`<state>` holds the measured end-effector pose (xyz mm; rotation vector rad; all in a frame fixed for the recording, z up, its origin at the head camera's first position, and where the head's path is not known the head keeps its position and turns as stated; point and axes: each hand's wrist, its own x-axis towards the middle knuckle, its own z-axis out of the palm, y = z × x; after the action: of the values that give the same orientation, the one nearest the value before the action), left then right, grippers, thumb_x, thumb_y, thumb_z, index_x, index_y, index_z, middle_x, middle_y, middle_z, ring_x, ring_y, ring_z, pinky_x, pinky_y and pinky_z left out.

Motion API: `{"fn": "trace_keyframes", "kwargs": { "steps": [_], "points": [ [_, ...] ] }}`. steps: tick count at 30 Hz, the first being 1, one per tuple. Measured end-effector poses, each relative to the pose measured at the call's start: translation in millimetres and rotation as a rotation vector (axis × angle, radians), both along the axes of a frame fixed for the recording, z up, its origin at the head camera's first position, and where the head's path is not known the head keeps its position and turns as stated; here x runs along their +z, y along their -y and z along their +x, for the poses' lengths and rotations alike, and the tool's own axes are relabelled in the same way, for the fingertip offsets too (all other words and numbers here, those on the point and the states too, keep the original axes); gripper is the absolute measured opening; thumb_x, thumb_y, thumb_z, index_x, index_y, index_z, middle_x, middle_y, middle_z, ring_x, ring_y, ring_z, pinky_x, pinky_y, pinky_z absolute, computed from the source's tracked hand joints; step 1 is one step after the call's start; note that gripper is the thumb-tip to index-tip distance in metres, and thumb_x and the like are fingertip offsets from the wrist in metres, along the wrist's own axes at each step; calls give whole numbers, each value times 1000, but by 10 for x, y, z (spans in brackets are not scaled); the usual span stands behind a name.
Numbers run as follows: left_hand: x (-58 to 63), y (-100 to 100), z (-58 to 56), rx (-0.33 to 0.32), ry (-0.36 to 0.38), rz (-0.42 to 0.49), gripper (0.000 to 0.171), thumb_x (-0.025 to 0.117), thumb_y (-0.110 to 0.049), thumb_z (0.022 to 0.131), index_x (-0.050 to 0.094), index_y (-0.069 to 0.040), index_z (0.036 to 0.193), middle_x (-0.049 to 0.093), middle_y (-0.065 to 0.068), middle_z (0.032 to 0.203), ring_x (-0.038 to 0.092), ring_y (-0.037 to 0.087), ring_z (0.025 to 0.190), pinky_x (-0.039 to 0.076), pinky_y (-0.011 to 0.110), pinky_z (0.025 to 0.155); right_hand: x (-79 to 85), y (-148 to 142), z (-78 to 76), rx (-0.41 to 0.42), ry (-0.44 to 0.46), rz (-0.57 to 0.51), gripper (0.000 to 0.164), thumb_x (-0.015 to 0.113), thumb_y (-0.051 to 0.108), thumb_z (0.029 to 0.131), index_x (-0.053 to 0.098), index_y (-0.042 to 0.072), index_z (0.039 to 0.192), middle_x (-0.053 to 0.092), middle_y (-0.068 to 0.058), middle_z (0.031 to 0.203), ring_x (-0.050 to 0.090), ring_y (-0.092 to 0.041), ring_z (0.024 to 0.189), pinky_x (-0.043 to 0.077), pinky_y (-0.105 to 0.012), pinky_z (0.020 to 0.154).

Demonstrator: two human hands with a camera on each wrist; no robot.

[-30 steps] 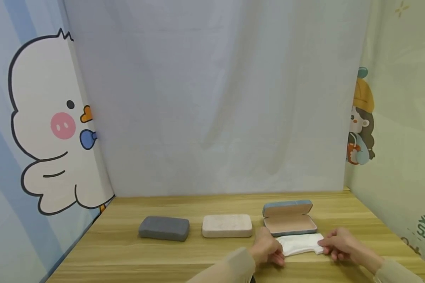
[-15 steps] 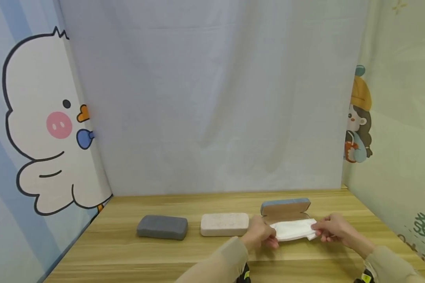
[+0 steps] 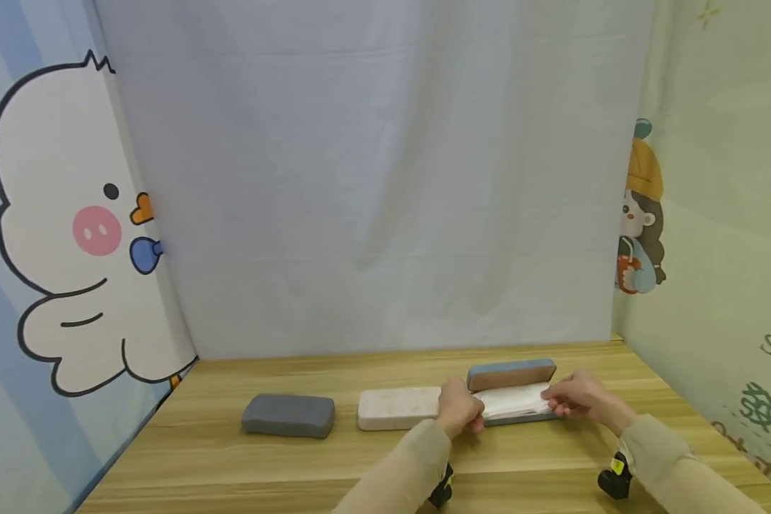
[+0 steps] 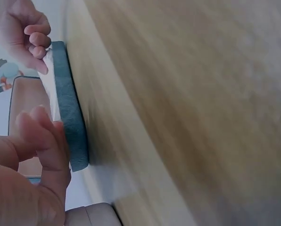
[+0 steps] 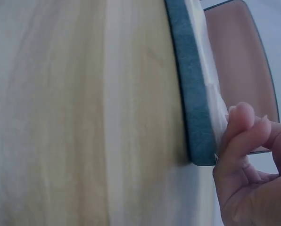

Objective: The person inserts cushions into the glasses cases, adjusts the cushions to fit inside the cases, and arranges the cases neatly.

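Observation:
A folded white cloth [image 3: 512,401] lies in the lower half of the open blue glasses case [image 3: 510,375], whose raised lid shows a tan lining. At the left end of the cloth, my left hand [image 3: 459,408] pinches it with fingertips and thumb. My right hand [image 3: 583,400] pinches the right end. Seen from the right wrist, the cloth [image 5: 209,66] rises a little above the case's blue front wall [image 5: 191,84], with the fingertips at its corner. The left wrist view has both hands along the case's front wall [image 4: 72,113]. What lies under the cloth is hidden.
A cream glasses case [image 3: 398,409], closed, sits just left of my left hand and is partly covered by it. Farther left is a closed dark grey glasses case [image 3: 288,415]. All rest on a wooden table [image 3: 283,471] backed by a pale curtain [image 3: 360,178].
Both hands have carried the white cloth from the table in front of the blue case, back and slightly left, down into its lower half. The other two cases stay put.

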<state>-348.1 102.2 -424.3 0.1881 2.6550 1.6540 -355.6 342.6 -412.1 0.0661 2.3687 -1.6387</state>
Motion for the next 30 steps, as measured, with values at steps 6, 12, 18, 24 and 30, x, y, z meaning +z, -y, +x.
{"fn": "trace_keyframes", "kwargs": {
  "steps": [6,12,18,24,30],
  "points": [
    [26,-49,42,-33,-56,-161,28,57,11,74,60,3,47,59,15,42,42,10,25,38,20,27,-74,22,15,-76,-78,200,28,69,9,83,59,8,57,49,7,44,42,-3,39,36,-15,39],
    [29,-96,47,-3,-1,-202,28,56,11,81,49,15,108,58,16,46,61,26,37,47,25,31,-129,-18,29,-95,-104,291,41,72,15,82,45,17,51,38,9,41,34,-3,38,34,-15,39],
    [6,-135,16,15,10,-234,41,56,13,81,41,11,120,62,29,80,64,28,42,48,25,32,-140,-72,28,-58,-114,325,46,71,19,84,40,20,50,35,10,40,33,-3,36,33,-15,39],
    [0,-82,11,-52,70,-133,29,54,4,88,42,6,114,55,16,55,62,28,40,50,27,34,-108,-157,50,39,-114,275,45,67,27,90,41,18,54,37,10,41,36,-4,36,35,-16,38],
    [32,81,29,-231,268,102,86,64,-1,88,4,4,149,50,8,51,49,13,35,48,22,35,-101,-343,44,203,-135,204,54,61,31,95,39,-8,124,55,-1,64,48,-7,44,45,-21,41]
  ]
}}
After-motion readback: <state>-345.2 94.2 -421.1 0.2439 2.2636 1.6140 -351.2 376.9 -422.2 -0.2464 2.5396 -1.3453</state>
